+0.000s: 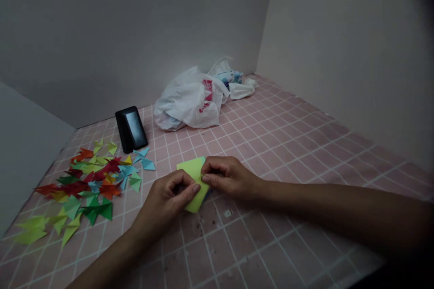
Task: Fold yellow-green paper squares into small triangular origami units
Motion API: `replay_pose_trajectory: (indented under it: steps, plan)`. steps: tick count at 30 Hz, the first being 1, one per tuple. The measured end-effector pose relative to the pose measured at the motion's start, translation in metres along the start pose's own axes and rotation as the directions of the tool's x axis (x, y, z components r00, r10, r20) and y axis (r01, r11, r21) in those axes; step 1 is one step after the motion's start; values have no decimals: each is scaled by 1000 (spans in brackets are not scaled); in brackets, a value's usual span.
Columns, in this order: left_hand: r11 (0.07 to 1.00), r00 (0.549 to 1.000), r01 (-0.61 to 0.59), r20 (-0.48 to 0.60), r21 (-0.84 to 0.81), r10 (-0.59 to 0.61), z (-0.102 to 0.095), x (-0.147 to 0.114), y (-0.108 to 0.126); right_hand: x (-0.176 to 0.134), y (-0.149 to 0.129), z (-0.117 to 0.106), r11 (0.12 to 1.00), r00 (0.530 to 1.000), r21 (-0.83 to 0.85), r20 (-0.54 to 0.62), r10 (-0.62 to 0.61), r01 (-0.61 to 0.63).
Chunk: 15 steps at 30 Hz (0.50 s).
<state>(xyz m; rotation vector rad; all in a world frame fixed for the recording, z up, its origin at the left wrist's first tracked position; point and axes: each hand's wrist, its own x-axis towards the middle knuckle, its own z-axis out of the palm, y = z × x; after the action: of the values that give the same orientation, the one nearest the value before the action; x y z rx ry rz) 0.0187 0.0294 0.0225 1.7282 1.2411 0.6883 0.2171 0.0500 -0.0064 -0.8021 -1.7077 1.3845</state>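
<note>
Over the pink table, both hands meet at a stack of square paper (190, 166), yellow-green on top with a blue edge showing at the right. My left hand (170, 193) pinches the left side of the paper, thumb pressed on the top sheet. Opposite it, my right hand (233, 178) is closed on the right edge, thumb and index finger together. My fingers hide parts of both edges. To the left lies a spread of folded paper birds in red, orange, yellow, green and blue, among them a dark green bird (97, 210) and a light blue bird (148, 164).
A phone (135, 129) leans on a black stand behind the birds. Crumpled white plastic bags (190, 99) sit against the back wall. Pink cloth with a white grid (291, 131) covers the surface, with walls at the back, left and right.
</note>
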Motion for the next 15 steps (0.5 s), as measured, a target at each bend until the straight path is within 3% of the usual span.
replay_pose_trajectory:
  steps: [6, 9, 12, 15]
  plan:
    - [1000, 1000, 12, -26, -29, -13, 6, -4, -5, 2, 3, 2, 955, 985, 247, 87, 147, -164]
    - [998, 999, 28, -29, -58, -29, 7, -5, -8, 2, 1, 2, 977, 991, 178, 92, 102, -117]
    - [992, 998, 50, -30, -115, -53, 8, -5, -7, 1, -2, 1, 999, 999, 22, 22, 29, -29]
    - [971, 994, 70, -62, -230, -87, 8, -6, -3, 2, -3, -1, 998, 995, 6, -77, 56, -55]
